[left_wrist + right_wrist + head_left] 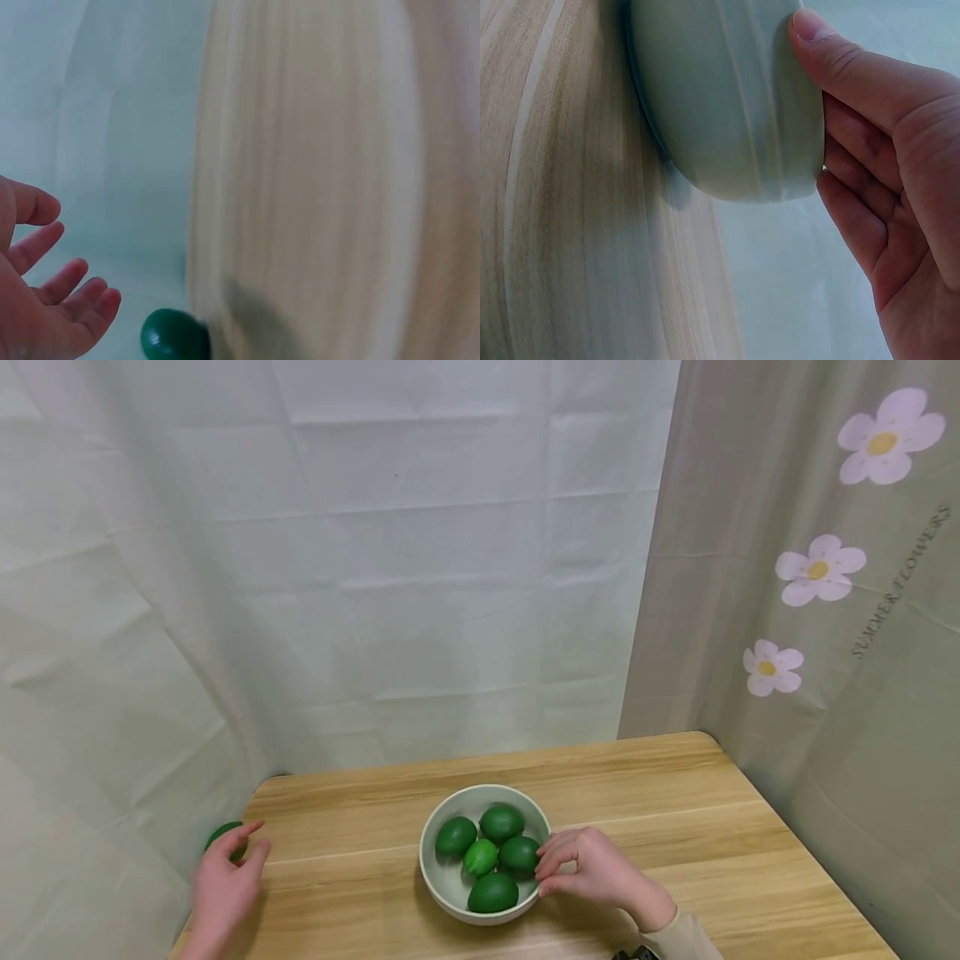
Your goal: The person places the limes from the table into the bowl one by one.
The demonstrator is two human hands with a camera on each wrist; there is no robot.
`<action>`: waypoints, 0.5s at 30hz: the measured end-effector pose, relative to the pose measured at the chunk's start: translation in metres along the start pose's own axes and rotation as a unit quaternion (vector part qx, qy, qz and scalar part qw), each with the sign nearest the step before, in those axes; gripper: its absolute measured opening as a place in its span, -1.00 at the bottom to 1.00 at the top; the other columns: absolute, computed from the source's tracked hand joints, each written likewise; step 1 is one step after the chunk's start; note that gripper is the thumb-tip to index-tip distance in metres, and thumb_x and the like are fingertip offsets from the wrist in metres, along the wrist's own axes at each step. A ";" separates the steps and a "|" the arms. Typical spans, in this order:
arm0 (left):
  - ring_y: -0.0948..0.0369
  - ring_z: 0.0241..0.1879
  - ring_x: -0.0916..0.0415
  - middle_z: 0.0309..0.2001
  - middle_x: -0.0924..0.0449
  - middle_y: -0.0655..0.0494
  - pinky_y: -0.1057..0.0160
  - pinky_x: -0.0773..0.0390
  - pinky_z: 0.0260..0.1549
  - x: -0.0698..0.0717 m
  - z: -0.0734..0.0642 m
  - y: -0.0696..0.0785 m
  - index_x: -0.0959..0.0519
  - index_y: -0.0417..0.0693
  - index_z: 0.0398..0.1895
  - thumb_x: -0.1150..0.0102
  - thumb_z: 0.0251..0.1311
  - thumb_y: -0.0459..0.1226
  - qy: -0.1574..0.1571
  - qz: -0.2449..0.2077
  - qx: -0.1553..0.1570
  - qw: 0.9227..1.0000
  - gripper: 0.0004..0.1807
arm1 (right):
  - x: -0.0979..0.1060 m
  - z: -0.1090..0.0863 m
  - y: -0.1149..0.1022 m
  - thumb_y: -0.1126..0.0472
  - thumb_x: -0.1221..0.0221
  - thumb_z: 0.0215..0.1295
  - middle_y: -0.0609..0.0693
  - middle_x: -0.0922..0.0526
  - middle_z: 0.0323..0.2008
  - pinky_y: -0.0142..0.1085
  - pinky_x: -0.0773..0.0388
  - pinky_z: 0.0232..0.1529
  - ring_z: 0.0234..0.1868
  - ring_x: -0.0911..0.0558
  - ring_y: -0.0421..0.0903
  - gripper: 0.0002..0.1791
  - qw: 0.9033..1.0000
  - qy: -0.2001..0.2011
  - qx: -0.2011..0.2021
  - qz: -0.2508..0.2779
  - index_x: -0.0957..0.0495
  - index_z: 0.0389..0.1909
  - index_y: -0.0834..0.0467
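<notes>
At the table's left edge lies a smooth, dark green egg-shaped fruit (225,839), partly covered by my left hand (228,881) in the head view. The left wrist view has that hand (52,300) with loosely spread fingers, a gap between it and the green fruit (175,335). My right hand (600,872) grips the right rim of a pale green bowl (448,902). In the right wrist view the thumb (810,26) lies at the bowl's (712,97) rim, the other fingers partly hidden behind it. Inside are several dark green oval fruits (492,893) and one smaller, brighter green fruit (481,857).
The bowl stands on a wood-grain table (345,885), near the middle of its width. A pale curtain (450,568) hangs behind and along the left side. Flower-printed curtain fabric (862,760) borders the right edge.
</notes>
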State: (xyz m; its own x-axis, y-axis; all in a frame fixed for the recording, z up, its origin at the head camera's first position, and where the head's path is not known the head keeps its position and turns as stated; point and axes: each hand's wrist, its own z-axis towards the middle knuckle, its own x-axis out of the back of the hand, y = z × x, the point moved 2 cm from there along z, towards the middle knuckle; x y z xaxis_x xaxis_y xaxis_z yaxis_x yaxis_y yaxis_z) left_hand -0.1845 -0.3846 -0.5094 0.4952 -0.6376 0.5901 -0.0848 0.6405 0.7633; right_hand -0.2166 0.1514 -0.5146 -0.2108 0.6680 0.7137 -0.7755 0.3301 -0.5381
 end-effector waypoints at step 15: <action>-0.55 0.28 -0.24 0.37 -0.26 -0.63 -0.56 -0.34 0.21 0.008 0.035 -0.015 -0.48 -0.44 0.36 -0.05 0.51 -0.25 -0.033 0.160 -0.081 0.983 -0.50 | -0.001 -0.001 0.001 0.02 -0.59 0.16 -0.41 -0.78 -0.29 -0.05 -0.67 0.30 -0.02 -0.78 -0.19 -0.85 1.000 0.004 0.008 -0.008 -0.86 -0.32 -0.03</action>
State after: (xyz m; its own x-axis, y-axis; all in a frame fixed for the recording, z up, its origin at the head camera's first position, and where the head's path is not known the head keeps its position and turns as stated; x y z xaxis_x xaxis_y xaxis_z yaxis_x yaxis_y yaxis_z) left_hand -0.2099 -0.4142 -0.5065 0.4083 -0.4160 0.8125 -0.0861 0.8686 0.4880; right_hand -0.2168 0.1513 -0.5164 -0.1941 0.6679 0.7185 -0.7883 0.3298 -0.5195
